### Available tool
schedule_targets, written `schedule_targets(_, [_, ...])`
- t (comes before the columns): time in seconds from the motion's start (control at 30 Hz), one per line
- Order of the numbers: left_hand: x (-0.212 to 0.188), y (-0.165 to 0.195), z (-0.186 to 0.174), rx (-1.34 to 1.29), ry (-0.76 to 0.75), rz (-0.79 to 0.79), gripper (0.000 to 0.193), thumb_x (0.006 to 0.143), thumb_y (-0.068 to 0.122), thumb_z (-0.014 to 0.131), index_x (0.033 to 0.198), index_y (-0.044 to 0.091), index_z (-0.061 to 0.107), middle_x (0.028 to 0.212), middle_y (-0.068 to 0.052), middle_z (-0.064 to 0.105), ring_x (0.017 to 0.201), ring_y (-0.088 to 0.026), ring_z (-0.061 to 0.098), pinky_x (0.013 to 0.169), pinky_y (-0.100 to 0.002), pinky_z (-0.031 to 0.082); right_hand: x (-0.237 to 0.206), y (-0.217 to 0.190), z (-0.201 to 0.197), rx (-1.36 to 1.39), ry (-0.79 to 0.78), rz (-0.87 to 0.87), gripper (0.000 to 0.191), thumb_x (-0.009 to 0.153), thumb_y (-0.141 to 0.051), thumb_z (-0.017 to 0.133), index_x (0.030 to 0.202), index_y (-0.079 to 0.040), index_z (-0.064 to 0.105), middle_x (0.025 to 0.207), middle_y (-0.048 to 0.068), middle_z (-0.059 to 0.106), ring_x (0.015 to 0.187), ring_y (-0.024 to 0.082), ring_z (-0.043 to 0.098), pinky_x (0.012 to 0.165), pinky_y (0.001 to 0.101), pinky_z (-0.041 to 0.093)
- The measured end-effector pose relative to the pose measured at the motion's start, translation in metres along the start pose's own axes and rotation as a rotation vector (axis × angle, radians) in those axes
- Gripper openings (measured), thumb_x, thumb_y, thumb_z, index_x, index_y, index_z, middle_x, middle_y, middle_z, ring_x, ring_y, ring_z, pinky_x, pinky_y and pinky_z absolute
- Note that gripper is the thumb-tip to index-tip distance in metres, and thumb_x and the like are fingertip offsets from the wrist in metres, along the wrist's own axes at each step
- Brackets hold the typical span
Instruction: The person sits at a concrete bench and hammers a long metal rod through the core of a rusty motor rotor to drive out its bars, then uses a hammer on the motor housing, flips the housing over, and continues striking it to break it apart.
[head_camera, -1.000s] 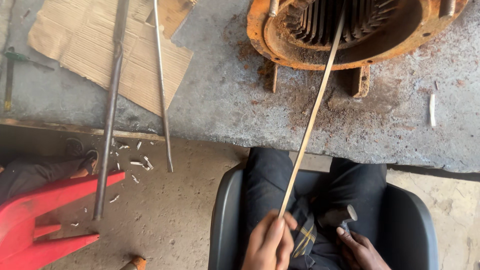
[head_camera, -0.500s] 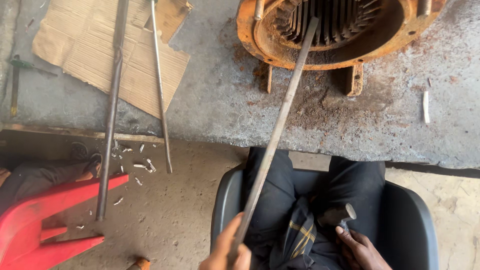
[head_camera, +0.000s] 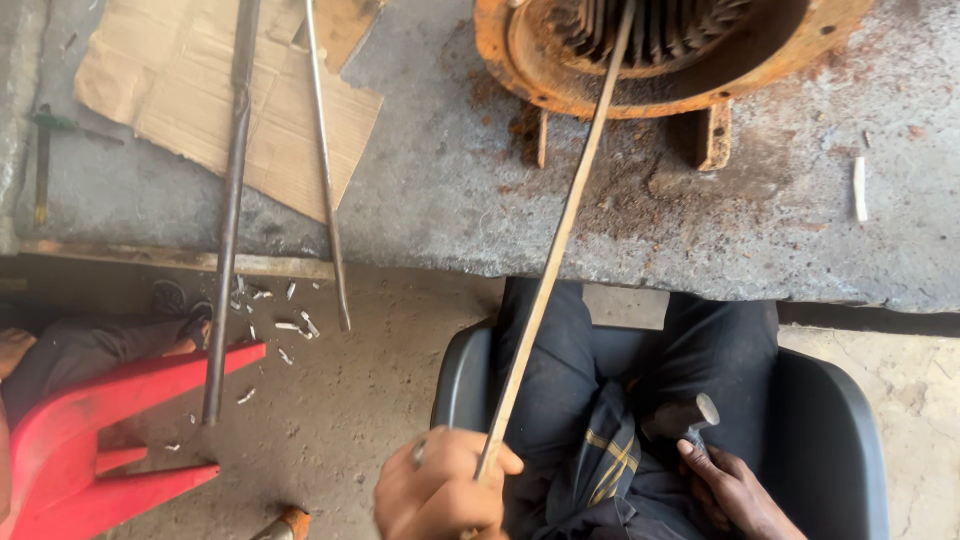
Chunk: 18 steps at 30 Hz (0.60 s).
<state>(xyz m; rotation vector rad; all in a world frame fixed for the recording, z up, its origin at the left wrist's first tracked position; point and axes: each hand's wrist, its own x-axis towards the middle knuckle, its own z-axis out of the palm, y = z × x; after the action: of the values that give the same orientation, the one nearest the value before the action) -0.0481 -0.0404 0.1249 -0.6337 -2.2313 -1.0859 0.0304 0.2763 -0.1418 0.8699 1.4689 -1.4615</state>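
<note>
Rod: thin, near end clenched in left hand, far end inside rusty motor housing; right hand grasps hammer.

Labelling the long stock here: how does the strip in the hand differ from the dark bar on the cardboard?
The strip is pale, thin and held in the left hand, its tip inside the rusty housing. The dark bar is thicker, lies loose over the cardboard and overhangs the bench edge. Both are long and straight.
</note>
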Motion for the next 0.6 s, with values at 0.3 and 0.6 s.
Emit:
schedule_targets(0.3, [-0.084, 0.003, -0.002, -0.153, 0.059, -0.384, 0.019, 0.079, 0.001, 0.066, 0.066, 0.009, 0.055, 0.065, -0.001, 0.066, 0.056, -0.011, 0.066, 0.058, -0.019, 0.056, 0.0, -0.004, 0.008, 0.012, 0.025, 0.018, 0.055, 0.097, -0.051, 0.06, 0.094, 0.005, 0.06, 0.053, 0.006, 0.038, 0.039, 0.018, 0.031, 0.039, 0.0359, 0.023])
schedule_targets(0.6, [-0.138, -0.011, 0.058, -0.154, 0.189, -0.168, 0.028, 0.084, -0.005, 0.063, 0.063, 0.01, 0.052, 0.06, 0.005, 0.06, 0.053, -0.004, 0.061, 0.057, -0.017, 0.049, 0.001, -0.006, 0.017, 0.035, 0.063, 0.065, 0.048, 0.098, -0.045, 0.055, 0.092, 0.002, 0.058, 0.056, 0.005, 0.037, 0.041, 0.017, 0.028, 0.04, 0.0343, 0.022])
